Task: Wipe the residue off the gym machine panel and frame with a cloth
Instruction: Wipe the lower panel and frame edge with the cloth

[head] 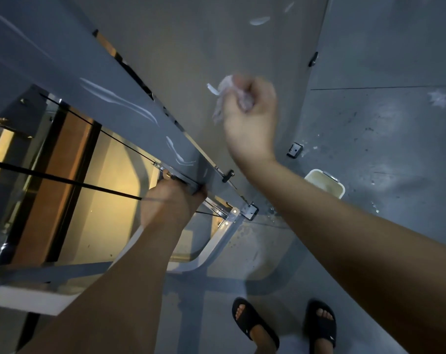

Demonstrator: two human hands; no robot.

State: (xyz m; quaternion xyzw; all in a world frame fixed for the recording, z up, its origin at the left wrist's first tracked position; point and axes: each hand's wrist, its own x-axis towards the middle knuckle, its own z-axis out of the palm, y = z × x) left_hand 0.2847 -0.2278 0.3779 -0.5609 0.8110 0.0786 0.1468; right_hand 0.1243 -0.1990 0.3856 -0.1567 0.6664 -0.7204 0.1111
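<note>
The crumpled cloth (223, 98) lies against the grey panel (186, 54), bunched in the right hand (251, 118), whose fingers curl round it. White smears (259, 20) mark the panel above. Left of the panel, the left hand (171, 203) grips the lower edge of the streaked frame (130, 98). A bucket (325, 185) stands to the right of the panel.

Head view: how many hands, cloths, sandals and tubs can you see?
Hands: 2 (left hand grips the frame, right hand grips the cloth)
Cloths: 1
Black sandals: 2
White tub: 1
Total: 6
</note>
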